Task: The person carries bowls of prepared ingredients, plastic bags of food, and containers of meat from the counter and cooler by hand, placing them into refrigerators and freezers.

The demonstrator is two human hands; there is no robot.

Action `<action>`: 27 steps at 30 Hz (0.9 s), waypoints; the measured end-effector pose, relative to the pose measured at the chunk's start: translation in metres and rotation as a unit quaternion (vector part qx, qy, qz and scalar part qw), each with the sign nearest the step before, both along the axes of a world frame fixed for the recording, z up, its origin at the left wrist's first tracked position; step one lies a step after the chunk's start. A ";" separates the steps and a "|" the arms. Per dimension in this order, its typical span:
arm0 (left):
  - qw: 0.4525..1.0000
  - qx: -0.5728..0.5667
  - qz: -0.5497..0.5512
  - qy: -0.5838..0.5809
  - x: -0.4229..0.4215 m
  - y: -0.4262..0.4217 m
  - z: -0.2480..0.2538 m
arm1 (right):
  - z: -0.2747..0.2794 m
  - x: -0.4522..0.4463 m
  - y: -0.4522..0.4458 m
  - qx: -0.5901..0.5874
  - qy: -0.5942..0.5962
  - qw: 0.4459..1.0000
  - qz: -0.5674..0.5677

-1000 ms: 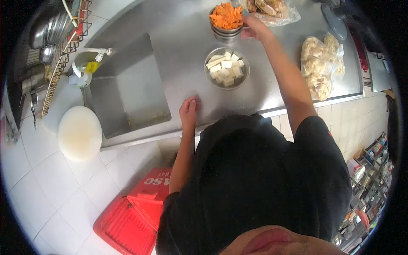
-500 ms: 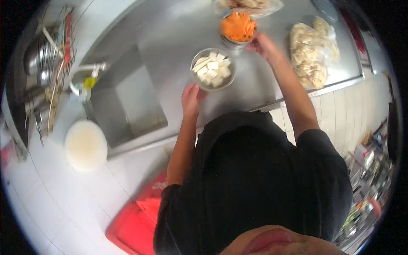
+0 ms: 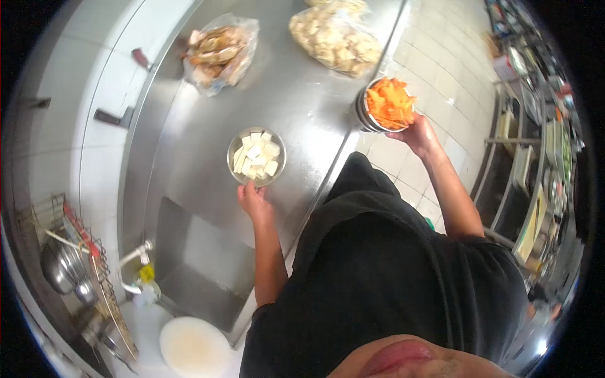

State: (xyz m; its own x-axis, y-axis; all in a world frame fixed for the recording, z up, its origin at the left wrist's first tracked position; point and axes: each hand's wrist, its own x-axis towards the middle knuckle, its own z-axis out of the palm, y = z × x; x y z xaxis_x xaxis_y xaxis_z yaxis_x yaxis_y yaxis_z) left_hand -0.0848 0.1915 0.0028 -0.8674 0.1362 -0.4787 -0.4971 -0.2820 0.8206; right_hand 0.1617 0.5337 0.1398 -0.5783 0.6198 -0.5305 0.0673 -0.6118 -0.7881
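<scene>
My left hand grips the near rim of a round metal bowl of pale, cut blocks, perhaps tofu or radish. This bowl is over the steel counter; whether it rests there or is lifted I cannot tell. Out to the right, my right hand is closed around the side and underside of a metal container, which looks like a stack of several bowls. Sliced orange pieces that look like carrot heap above its rim. The stack is past the counter's front edge, tilted a little.
On the steel counter lie a plastic bag of brownish food and a bag of pale pieces. A sink is at lower left, near a round white board. Knives hang on the wall. Loaded shelves stand at right.
My view and body have turned to the right. My right hand has carried the carrot stack off the counter, past its edge. My left hand still has the bowl of pale blocks.
</scene>
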 end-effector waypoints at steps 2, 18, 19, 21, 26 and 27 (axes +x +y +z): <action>1.000 -0.009 -0.006 -0.010 -0.006 0.002 0.000 | 0.003 0.040 -0.005 -0.012 0.009 0.998 -0.056; 0.984 -0.109 -0.118 0.076 0.025 0.065 0.028 | -0.150 0.322 -0.016 -0.068 0.015 0.917 -0.392; 0.980 -0.117 -0.137 0.090 0.053 0.077 0.043 | -0.151 0.353 -0.016 -0.080 0.014 0.908 -0.411; 0.969 -0.124 -0.182 0.112 0.071 0.105 0.063 | -0.156 0.377 -0.021 -0.083 0.011 0.893 -0.443; 0.941 -0.125 -0.295 0.113 0.052 0.208 0.066 | -0.131 0.363 -0.021 -0.081 -0.002 0.844 -0.531; 0.932 -0.120 -0.317 0.125 0.052 0.234 0.064 | -0.127 0.363 -0.017 -0.080 0.003 0.838 -0.540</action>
